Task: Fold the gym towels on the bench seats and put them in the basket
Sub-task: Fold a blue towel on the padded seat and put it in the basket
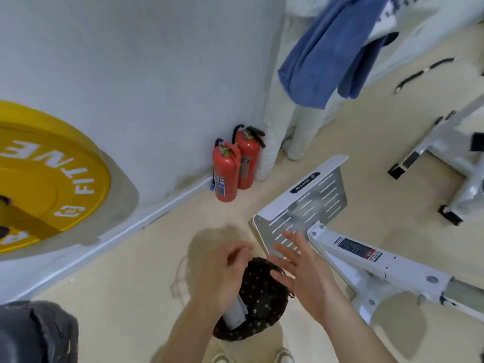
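Note:
A dark basket (258,305) with a small dotted pattern stands on the floor below me. A folded grey towel (237,313) lies inside it, at its left side. My left hand (225,273) hovers over the basket's left rim, fingers loosely curled and holding nothing. My right hand (301,268) is above the basket's right rim, fingers spread and straight. A blue towel (327,53) hangs draped over white gym equipment at the top right.
A white machine's slotted footplate (303,203) and frame bar (372,260) stand right of the basket. Two red fire extinguishers (235,166) sit in the wall corner. A yellow weight plate (39,176) is at left. A white bench frame (450,158) is far right.

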### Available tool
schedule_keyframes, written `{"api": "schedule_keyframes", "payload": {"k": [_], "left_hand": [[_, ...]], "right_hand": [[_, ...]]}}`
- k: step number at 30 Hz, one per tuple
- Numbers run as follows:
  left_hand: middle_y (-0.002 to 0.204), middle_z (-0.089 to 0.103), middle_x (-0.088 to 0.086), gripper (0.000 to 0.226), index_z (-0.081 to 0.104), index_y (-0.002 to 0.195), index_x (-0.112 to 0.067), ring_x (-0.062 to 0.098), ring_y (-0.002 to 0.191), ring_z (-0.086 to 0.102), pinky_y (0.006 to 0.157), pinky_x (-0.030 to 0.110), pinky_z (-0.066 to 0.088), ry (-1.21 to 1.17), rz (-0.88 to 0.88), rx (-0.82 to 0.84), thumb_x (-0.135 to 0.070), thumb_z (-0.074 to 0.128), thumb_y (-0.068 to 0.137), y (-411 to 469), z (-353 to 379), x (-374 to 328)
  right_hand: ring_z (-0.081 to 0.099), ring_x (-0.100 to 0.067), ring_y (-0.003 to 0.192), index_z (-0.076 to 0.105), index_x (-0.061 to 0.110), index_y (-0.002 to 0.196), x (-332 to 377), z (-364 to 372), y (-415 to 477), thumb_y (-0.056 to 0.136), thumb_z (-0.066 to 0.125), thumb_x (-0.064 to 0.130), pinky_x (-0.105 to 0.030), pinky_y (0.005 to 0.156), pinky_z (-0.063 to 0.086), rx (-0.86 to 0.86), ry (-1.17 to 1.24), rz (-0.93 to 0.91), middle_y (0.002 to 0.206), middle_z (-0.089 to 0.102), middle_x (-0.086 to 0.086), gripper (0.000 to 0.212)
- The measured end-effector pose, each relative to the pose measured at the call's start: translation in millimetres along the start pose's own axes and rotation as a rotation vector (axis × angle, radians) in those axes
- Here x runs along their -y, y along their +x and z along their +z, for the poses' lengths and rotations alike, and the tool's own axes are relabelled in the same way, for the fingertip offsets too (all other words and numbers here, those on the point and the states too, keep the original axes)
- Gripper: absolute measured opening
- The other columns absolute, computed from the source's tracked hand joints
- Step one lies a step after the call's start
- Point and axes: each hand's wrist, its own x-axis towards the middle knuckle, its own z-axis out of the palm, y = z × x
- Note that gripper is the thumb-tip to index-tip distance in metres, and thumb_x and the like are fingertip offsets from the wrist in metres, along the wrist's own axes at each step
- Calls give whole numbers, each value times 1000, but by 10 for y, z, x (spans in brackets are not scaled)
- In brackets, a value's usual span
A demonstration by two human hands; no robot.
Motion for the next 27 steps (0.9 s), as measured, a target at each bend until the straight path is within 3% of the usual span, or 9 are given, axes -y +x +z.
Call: {"api": "schedule_keyframes", "payload": {"k": [2, 5, 9, 13, 15, 18, 21, 23, 27], "left_hand": [[79, 70, -18, 24, 70, 85, -36, 0, 76, 63, 78, 20, 49, -62, 99, -47, -16, 57, 89, -64, -97, -540], [72, 68, -18, 31, 70, 80, -31, -3, 64, 58, 66, 12, 45, -129, 263, -69, -4, 57, 87, -113, -177, -1268], [74, 69, -12, 23, 71, 85, -30, 4, 59, 54, 61, 21, 42, -128, 355, -2, -12, 57, 89, -106, -121, -2018], [79, 69, -19, 23, 67, 90, -36, -5, 72, 61, 67, 13, 44, 90, 487, -68, -16, 55, 89, 134, 41, -2597], [86, 69, -17, 21, 66, 99, -35, -5, 80, 62, 75, 15, 46, 188, 495, -60, -20, 53, 91, 311, 161, -2846], [108, 66, -7, 27, 64, 114, -26, 10, 97, 62, 91, 30, 47, 378, 519, -56, -20, 53, 91, 731, 408, -3167], [126, 59, 2, 36, 61, 124, -15, 22, 115, 55, 98, 31, 41, 559, 544, -84, -16, 55, 89, 1278, 742, -3489], [123, 59, 8, 39, 62, 122, -10, 28, 112, 55, 94, 34, 42, 659, 556, -73, -20, 52, 86, 1625, 965, -3678], [98, 57, 9, 36, 64, 101, -3, 29, 87, 54, 71, 37, 42, 695, 536, -145, -25, 44, 81, 2268, 1376, -4028]], "right_hand": [[63, -23, 109, 63, 23, 118, 471, 38, -314, 96, 44, 48, -42, 89, 53, -2, -4, -99, 117, 67, -3, 38], [64, -20, 107, 65, 22, 116, 1115, 34, -676, 97, 43, 46, -41, 88, 53, -8, -19, -252, 116, 68, -3, 37], [61, -17, 108, 63, 26, 116, 1829, -66, -989, 98, 45, 40, -41, 92, 51, -11, -72, -417, 118, 65, 0, 29], [61, -17, 106, 63, 29, 113, 2486, -228, -995, 96, 53, 32, -36, 84, 52, 4, -132, -542, 117, 65, 1, 20], [59, -14, 103, 61, 27, 117, 2816, -334, -861, 95, 55, 25, -30, 79, 50, 14, -199, -603, 116, 62, 3, 22], [56, -9, 110, 58, 25, 123, 3342, -499, -437, 94, 55, 17, -24, 78, 48, 16, -366, -679, 126, 59, 8, 30], [49, -11, 126, 52, 20, 133, 3893, -643, 123, 91, 55, 9, -34, 103, 43, 46, -538, -710, 132, 54, 5, 43], [51, -13, 118, 50, 21, 135, 4222, -715, 468, 90, 51, 8, -41, 106, 41, 54, -666, -730, 121, 55, 3, 47], [57, -24, 96, 49, 26, 136, 4769, -824, 1156, 91, 37, 4, -40, 92, 48, 19, -879, -748, 109, 63, -8, 52]]}}
